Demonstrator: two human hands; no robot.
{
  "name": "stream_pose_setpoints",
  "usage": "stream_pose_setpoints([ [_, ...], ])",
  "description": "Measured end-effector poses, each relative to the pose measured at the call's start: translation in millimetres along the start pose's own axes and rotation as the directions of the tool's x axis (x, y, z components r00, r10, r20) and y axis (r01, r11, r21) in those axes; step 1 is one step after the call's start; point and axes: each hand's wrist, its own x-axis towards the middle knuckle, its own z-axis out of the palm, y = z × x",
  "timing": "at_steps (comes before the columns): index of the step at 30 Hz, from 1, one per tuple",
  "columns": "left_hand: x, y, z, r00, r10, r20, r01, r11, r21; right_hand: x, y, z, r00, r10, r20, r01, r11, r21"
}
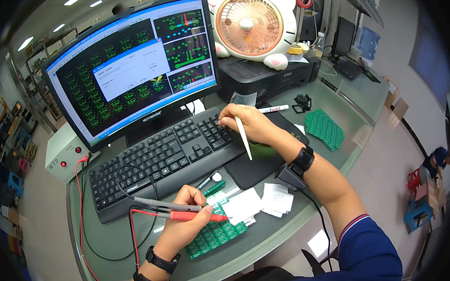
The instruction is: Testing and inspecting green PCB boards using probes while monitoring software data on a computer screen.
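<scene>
Toward the table's left edge sits a white tester box with red lamps; red and black leads run from it across the glass table. Near the front edge, left hand: grip clamped together on two test probes, one grey, one red, both lying nearly level with tips pointing right. Red tip touches the green circuit board panel, which lies flat at the front edge, partly under the hand. White paper slips lie just right of the panel.

Behind: black keyboard, with a monitor beyond it showing green board patterns.

Right hand rests on the keyboard's right end, a fingertip on a key; grip closed around a white pen-like stick, which points down toward the front edge. Black mouse pad under the wrist. Second green panel lies near the right edge. Pink fan stands on a black printer at the back.
</scene>
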Motion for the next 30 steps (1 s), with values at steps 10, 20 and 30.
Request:
stream_pose_setpoints([
  [10, -0.1, -1.2, -0.7, 1.000, -0.015, -0.004, 0.015, 1.000, -0.013, 5.2, -3.9, -7.3, 0.996, -0.056, 0.070, 0.065, 0.988, -0.140],
  [20, -2.1, 0.2, -1.2, 0.999, -0.055, 0.000, 0.055, 0.998, -0.017, 27.3, -7.1, 17.5, 0.977, -0.110, 0.185, 0.150, 0.965, -0.217],
  [30, -0.6, -0.6, -1.0, 1.000, -0.023, 0.004, 0.023, 1.000, 0.002, 22.7, 6.1, -1.8, 0.990, -0.026, 0.135, 0.065, 0.955, -0.289],
])
